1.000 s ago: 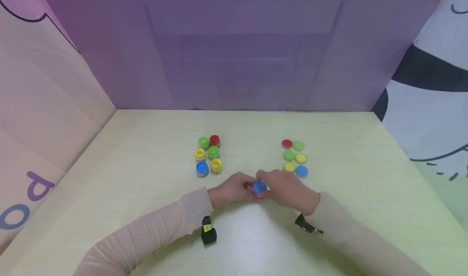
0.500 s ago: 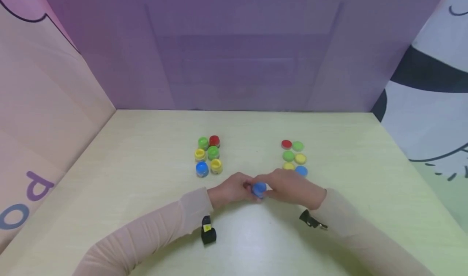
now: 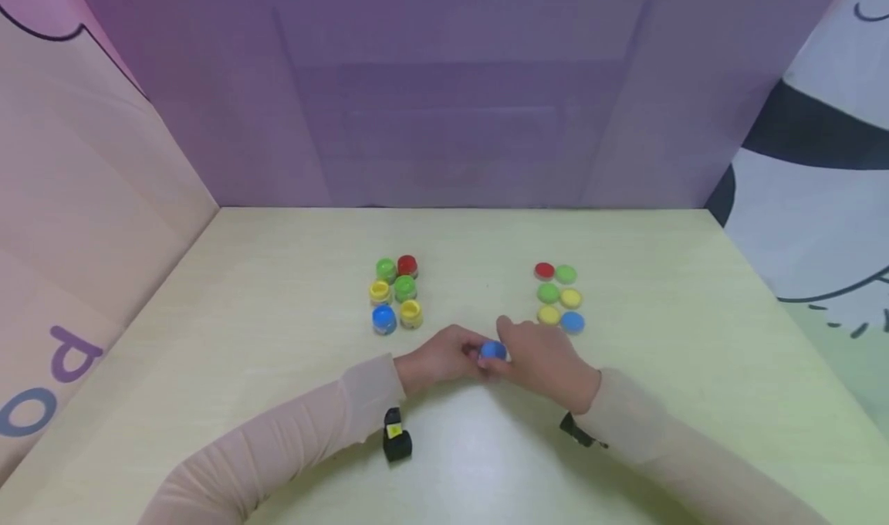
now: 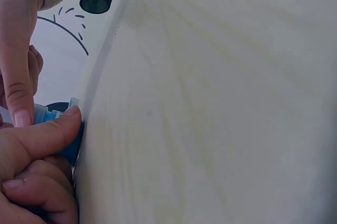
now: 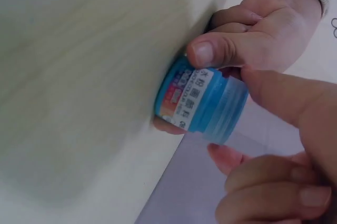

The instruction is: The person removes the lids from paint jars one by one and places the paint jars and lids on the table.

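A small blue paint jar [image 5: 184, 97] with a printed label and a blue screw lid [image 5: 227, 112] is held between both hands above the table. My left hand [image 3: 444, 355] grips its body, with the thumb along the label in the right wrist view. My right hand [image 3: 552, 359] is at the lid, its thumb against one side and a fingertip at the opposite edge. In the left wrist view, the jar [image 4: 67, 147] is mostly hidden behind the fingers.
Several uncovered paint jars, including a blue jar [image 3: 384, 320] and a red jar [image 3: 407, 266], stand left of centre on the table [image 3: 278, 278]. Several loose lids, including a blue lid [image 3: 572, 323] and a red lid [image 3: 545, 271], lie at right. A purple wall [image 3: 458, 123] closes the back.
My right hand has turned back and forth about the lid, its wrist shifting right and then back left. My left hand and the jar have stayed nearly in place.
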{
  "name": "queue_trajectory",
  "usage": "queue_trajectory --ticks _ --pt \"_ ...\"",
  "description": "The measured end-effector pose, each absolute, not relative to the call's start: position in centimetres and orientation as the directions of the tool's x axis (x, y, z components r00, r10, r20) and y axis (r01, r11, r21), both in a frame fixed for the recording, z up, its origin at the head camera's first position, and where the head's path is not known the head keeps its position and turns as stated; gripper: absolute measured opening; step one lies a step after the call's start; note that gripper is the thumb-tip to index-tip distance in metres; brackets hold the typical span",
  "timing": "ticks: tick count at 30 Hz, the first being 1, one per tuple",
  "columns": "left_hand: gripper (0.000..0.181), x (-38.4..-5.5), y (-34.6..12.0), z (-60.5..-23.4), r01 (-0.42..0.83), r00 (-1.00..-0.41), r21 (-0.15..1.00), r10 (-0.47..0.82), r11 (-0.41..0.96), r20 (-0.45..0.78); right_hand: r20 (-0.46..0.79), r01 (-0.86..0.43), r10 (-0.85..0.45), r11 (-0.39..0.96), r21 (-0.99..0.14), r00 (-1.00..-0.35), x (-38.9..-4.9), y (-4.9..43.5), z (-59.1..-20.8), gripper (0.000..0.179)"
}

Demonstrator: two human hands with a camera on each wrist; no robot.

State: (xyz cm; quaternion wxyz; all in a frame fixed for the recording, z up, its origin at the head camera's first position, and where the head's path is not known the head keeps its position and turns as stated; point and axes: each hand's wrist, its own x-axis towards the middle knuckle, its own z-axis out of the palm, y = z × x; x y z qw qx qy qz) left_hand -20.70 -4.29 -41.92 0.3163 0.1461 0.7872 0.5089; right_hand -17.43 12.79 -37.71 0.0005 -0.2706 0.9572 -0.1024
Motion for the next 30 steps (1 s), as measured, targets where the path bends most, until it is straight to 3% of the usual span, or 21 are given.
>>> queue_trajectory --ticks 11,20,30 --pt "0.027 -20.8 -4.3 -41.8 -0.019 -0.762 0.888 0.569 0.459 -0.31 -0.03 -0.565 -0.601 0.767 -0.304 -0.799 -18.0 13.4 -36.9 0.018" --pt "0.031 -20.6 -4.2 -41.6 -0.057 -0.766 0.886 0.549 0.461 -0.335 -0.052 -0.627 -0.681 0.698 -0.345 -0.73 -18.5 14.4 -36.6 0.033" --pt "0.022 -20.6 -4.3 -41.7 -0.046 -0.771 0.881 0.544 0.471 -0.331 0.005 -0.51 -0.525 0.825 -0.244 -0.851 -17.5 13.1 -36.9 0.035"
